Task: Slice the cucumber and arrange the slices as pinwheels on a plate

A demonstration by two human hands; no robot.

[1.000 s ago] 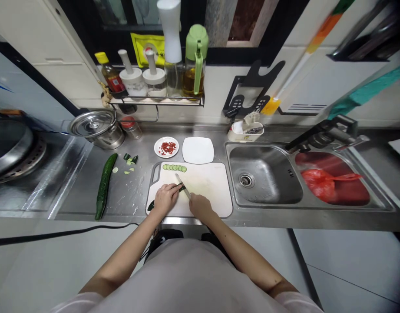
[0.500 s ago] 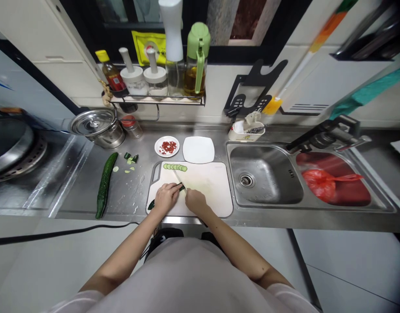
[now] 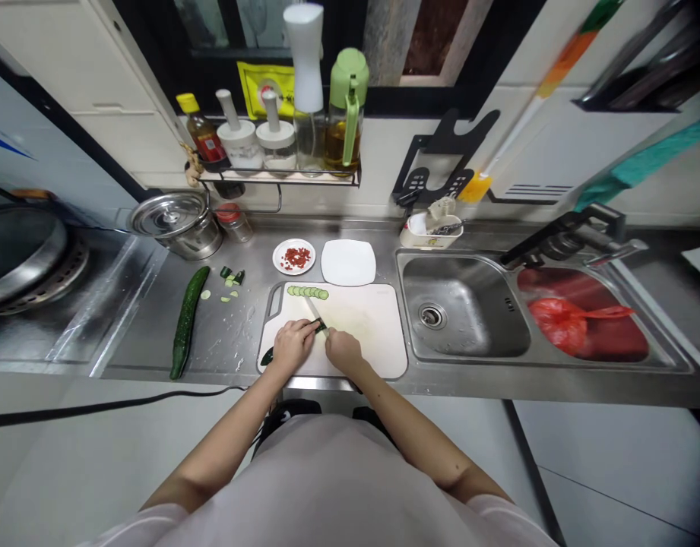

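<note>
A dark-green cucumber piece (image 3: 321, 326) lies on the white cutting board (image 3: 378, 334), near its middle, its end sticking out past the fingertips of the left hand (image 3: 294, 342). That hand is bent over the piece and holds it down against the board; how tightly the fingers curl underneath is hidden. The right hand (image 3: 343, 352) is closed in a fist around the handle of a knife (image 3: 311, 307), whose blade slants away to the upper left, right at the end of the piece. Another dark-green end (image 3: 267, 356) shows by the left wrist; whether it belongs to the same piece cannot be told. Along the board's far edge runs a row of overlapping cucumber slices (image 3: 308, 292). Just beyond the board stand a round plate (image 3: 277, 267) of chopped red bits (image 3: 296, 258) and a bare square plate (image 3: 348, 262). To the left, on the steel counter (image 3: 138, 327), are cucumber scraps (image 3: 233, 280) and a whole cucumber (image 3: 188, 323); to the right is a double sink (image 3: 469, 311), with a red bag (image 3: 558, 325) in its farther basin.
</note>
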